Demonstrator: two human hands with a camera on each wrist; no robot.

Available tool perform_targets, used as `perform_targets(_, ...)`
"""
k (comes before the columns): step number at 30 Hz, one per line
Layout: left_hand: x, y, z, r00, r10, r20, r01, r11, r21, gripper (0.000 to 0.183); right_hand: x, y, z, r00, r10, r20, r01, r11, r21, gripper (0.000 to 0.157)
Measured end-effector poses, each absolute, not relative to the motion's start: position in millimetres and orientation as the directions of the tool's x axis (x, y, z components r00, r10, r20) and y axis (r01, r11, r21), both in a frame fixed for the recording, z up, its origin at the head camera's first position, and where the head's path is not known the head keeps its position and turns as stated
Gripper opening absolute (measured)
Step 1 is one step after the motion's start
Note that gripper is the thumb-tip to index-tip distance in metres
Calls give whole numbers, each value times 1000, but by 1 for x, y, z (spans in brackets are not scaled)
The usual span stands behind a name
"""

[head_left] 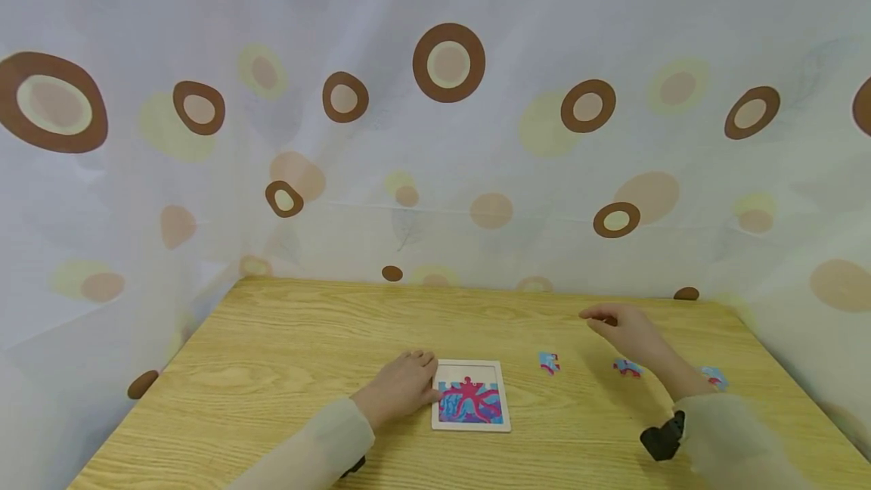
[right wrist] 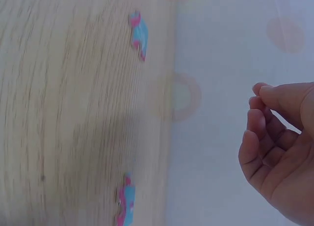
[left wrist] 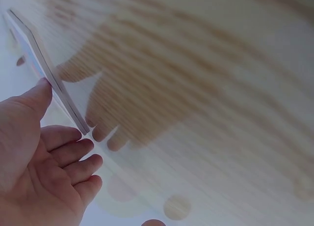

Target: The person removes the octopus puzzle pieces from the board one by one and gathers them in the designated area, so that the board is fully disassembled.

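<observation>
A square jigsaw tray (head_left: 471, 427) with a pale rim lies on the table; its lower part shows a pink octopus on blue, its top strip is bare board. My left hand (head_left: 401, 386) rests at the tray's left side. In the left wrist view the thumb (left wrist: 39, 97) touches the tray's edge and the other fingers lie relaxed by its corner. Over the table at the right, my right hand (head_left: 629, 335) hovers with loosely bent fingers, thumb near the index tip, and nothing visible between them. Below it lies a pink-and-blue jigsaw piece (head_left: 627, 367).
Two more loose jigsaw pieces lie on the wooden table (head_left: 306, 331): one piece (head_left: 547, 362) between tray and right hand, another piece (head_left: 714, 377) by the right forearm. A pale curtain (head_left: 449, 150) with brown rings closes off the back and sides.
</observation>
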State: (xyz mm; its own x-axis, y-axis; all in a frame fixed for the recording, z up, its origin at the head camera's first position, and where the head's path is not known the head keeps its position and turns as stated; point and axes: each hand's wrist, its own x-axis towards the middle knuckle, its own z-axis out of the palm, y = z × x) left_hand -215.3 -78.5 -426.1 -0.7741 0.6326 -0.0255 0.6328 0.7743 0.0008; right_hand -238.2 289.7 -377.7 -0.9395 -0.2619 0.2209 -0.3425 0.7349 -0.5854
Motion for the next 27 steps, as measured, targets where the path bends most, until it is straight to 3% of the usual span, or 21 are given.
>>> perform_targets(19,-213,-86,-424,-756,646,-109,634,763,123,78,-231,173,-397,-785,-590,188,-563,554,-613,17)
perform_targets(27,-214,-87,-425,-754,644,-129,630,764,136,84,-227,142,-413,-759,-647,75,-532,550,-643,17)
